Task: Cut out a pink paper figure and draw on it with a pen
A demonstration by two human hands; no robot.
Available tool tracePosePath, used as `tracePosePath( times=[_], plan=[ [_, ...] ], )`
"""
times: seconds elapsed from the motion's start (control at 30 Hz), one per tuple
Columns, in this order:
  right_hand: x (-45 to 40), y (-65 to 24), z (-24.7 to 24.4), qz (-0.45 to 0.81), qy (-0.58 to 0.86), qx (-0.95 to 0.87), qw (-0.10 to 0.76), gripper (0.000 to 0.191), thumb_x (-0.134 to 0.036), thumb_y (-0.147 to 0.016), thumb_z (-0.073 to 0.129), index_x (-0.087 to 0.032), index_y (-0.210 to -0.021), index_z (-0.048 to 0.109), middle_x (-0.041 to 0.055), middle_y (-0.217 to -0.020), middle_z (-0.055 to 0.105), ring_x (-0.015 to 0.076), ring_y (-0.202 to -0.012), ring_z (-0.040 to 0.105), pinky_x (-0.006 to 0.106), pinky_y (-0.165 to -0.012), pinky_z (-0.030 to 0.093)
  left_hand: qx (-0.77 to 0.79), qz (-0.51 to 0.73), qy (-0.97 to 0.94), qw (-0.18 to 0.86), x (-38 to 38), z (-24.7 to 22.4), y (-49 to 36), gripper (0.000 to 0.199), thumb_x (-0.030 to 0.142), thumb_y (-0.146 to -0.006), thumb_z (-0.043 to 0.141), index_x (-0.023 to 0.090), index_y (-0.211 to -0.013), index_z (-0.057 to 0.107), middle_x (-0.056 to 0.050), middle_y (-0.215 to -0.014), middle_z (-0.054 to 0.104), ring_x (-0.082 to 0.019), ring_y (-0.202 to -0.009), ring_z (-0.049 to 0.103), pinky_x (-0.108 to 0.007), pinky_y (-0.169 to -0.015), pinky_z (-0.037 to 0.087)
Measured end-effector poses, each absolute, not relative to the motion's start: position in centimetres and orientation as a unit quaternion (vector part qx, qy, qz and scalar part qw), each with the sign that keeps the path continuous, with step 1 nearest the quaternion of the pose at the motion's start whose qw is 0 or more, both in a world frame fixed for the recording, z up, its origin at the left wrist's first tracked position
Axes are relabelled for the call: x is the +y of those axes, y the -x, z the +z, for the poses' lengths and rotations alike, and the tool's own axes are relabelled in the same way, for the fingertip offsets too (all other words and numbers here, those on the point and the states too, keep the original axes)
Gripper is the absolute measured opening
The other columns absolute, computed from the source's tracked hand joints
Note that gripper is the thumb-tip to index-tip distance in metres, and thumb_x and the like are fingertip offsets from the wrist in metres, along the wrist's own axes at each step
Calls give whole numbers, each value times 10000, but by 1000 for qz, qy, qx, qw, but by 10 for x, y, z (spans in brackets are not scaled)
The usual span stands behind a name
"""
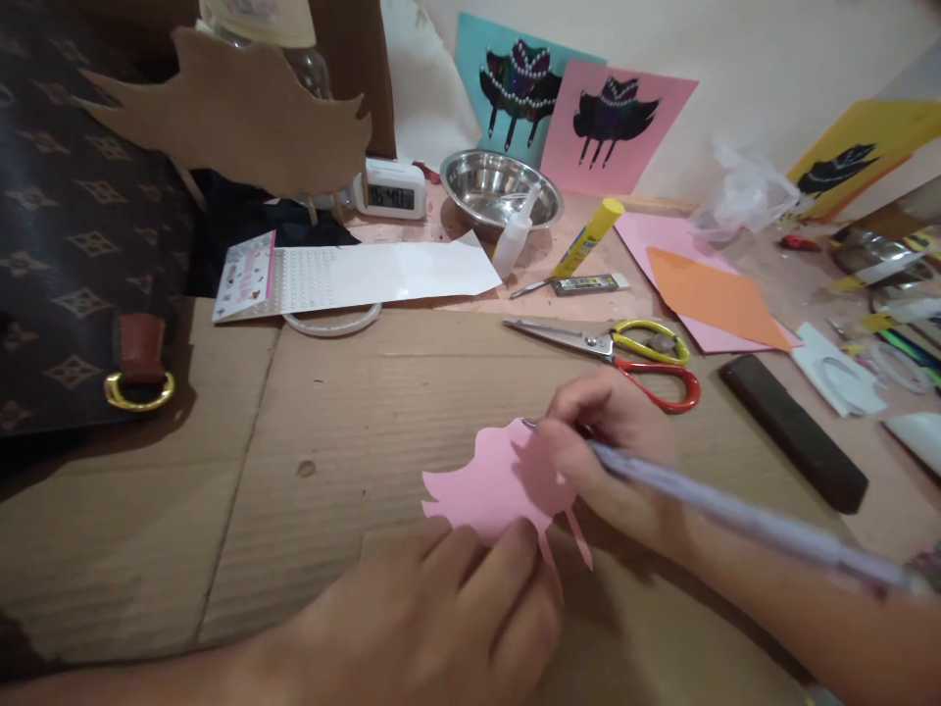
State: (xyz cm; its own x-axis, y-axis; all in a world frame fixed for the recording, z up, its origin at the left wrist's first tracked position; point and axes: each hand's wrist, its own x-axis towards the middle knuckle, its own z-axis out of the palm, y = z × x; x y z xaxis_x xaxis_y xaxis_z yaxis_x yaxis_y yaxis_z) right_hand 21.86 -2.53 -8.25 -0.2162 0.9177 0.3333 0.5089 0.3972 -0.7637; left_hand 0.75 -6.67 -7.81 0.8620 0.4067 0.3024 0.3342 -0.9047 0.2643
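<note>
A pink paper cutout with a scalloped top edge, pointed left tips and thin strips at its lower right lies on the cardboard. My left hand presses its lower edge down with bent fingers, hiding part of it. Pinched in my right hand is a slim pen-like tool with a pale purple shaft, blurred towards its far end. Its small dark tip touches the cutout's upper edge; I cannot tell whether it is a blade or a point. Just beyond that hand are scissors with yellow and red handles.
Cardboard covers the work surface. A dark block lies right, near pink and orange paper. Behind are a glue stick, small bottle, metal bowl, clock and pearl sticker sheet. A patterned bag stands left.
</note>
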Motion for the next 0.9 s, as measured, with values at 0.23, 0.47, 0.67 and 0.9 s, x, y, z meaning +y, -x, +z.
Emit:
tracePosePath(
  times=[0.23,0.47,0.67,0.9],
  plan=[
    [-25,-217,-73,578,494,-505,409,392,-405,-885,720,-238,-675,434,-86,-524,432,89,-435,366,213,-417,305,316,265,-842,348,-41,-88,-10,50,283,-972,608,236,-990,611,27,-921,704,-138,-782,646,-261,-682,497],
    [-33,-204,-71,691,435,-484,315,454,-445,-669,910,-202,-701,528,-55,-618,543,101,-532,468,205,-462,340,301,282,-852,323,-30,-91,-12,169,235,-960,581,203,-803,633,-4,-822,652,-184,-783,550,-336,-700,372],
    [-31,-206,-45,735,349,-313,489,443,-619,-939,497,-213,-788,592,21,-734,580,170,-669,559,302,-629,504,344,284,-831,332,-32,-90,-16,233,241,-934,590,184,-713,636,-5,-735,616,-177,-726,546,-334,-687,357],
    [-27,-208,-25,747,351,-136,548,435,-503,-929,263,-244,-603,136,-65,-485,152,106,-419,133,244,-389,202,266,269,-872,311,-42,-92,-18,129,300,-911,694,186,-961,659,-18,-982,667,-197,-886,559,-347,-796,365]
  ],
)
